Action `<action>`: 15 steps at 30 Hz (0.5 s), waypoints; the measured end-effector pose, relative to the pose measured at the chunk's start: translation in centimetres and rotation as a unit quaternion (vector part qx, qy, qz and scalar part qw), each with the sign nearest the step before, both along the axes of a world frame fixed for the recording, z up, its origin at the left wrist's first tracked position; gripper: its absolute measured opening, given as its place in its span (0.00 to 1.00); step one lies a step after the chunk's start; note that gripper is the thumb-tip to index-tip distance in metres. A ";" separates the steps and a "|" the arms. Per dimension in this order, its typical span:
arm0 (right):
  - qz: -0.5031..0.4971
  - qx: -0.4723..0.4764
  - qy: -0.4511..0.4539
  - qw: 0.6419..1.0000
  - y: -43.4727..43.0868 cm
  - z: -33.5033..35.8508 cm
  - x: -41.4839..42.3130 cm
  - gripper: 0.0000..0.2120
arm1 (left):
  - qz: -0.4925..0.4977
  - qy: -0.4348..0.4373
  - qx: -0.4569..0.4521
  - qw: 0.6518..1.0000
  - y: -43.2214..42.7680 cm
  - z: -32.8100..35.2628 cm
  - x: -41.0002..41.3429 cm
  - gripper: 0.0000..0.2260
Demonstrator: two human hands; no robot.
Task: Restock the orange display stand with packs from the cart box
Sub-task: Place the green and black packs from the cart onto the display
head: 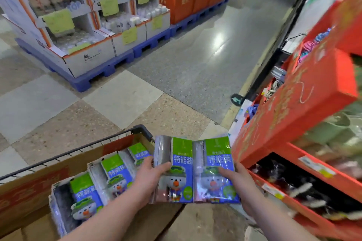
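Fingers point(163, 166) of the left hand point(146, 180) grip the left pack point(179, 188), thumb on its front; the right hand point(242, 188) grips the right pack point(217, 154) likewise; both packs lie side by side at lower centre, above the cart box's point(35, 188) right end, just left of the orange stand point(290, 111).

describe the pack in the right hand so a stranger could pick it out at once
Start at the orange display stand on the right; just left of it a green-and-blue snowman pack is held beside a lookalike twin by the cart box. It is the one nearer the stand, gripped by the right hand; the twin is in the left hand.
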State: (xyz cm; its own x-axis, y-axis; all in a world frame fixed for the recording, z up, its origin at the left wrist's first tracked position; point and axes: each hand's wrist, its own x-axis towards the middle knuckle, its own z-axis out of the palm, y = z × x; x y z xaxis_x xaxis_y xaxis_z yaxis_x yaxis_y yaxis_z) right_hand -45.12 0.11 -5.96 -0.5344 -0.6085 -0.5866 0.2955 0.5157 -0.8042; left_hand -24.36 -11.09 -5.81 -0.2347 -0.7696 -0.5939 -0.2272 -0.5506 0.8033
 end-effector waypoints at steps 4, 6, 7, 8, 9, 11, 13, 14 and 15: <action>-0.058 -0.025 0.007 0.998 6.3 1.4 -4.1 0.09 | -0.038 0.027 0.000 0.999 3.9 1.4 -5.8 0.10; -0.085 -0.040 0.002 0.996 10.1 2.2 -6.2 0.08 | -0.069 0.032 -0.005 0.997 6.3 2.0 -8.9 0.11; -0.101 -0.045 0.001 0.994 12.1 2.6 -7.3 0.08 | -0.084 0.034 -0.008 0.996 7.5 2.3 -10.3 0.10; -0.116 -0.048 0.000 0.992 14.0 3.0 -8.4 0.09 | -0.099 0.038 -0.013 0.994 8.9 2.8 -11.8 0.09; -0.132 -0.049 0.000 0.990 16.0 3.4 -9.5 0.10 | -0.112 0.042 -0.017 0.993 10.4 3.3 -13.3 0.08; -0.162 -0.060 -0.003 0.985 20.1 4.3 -11.7 0.10 | -0.137 0.049 -0.022 0.989 13.5 4.3 -16.3 0.08; -0.183 -0.069 -0.009 0.981 24.1 4.8 -13.7 0.10 | -0.167 0.058 -0.019 0.984 16.5 5.0 -19.1 0.07; -0.197 -0.074 -0.008 0.978 26.1 5.1 -14.6 0.10 | -0.178 0.063 -0.018 0.982 18.0 5.3 -20.5 0.07; -0.209 -0.079 -0.003 0.975 27.9 5.4 -15.4 0.11 | -0.187 0.068 -0.018 0.980 19.4 5.7 -21.8 0.08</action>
State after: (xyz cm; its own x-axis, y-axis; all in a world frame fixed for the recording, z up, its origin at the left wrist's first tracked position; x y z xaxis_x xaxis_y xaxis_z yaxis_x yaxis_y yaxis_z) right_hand -60.49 28.00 -0.56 -0.7521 -0.4210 -0.5070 0.4575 0.2202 -0.8615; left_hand -46.17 8.30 -0.14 -0.5805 -0.6342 -0.5107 -0.2967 -0.4193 0.8580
